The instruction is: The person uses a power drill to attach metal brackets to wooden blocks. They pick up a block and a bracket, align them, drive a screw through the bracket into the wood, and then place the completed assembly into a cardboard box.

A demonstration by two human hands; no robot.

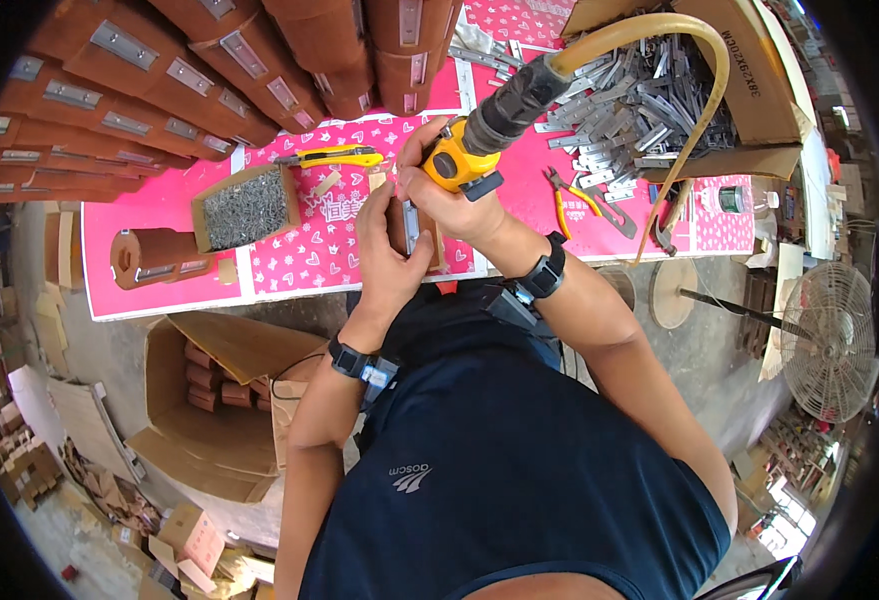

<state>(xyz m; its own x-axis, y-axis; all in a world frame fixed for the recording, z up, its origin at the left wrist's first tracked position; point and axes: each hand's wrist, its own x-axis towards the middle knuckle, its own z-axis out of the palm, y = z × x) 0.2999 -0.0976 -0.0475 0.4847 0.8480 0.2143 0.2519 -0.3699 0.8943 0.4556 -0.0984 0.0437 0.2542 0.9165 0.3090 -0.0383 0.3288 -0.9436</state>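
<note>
right grip [457, 212] clasps yellow tool [476, 162] — pink table [524, 190] ahead, fan [827, 340] rightward.

Clad in a dark navy top [519, 430], marked with a pale logo [411, 478].
Wears a black strap [343, 356] on the left wrist, a matching band [551, 264] on the right (both with boxy modules [380, 375]).
</note>
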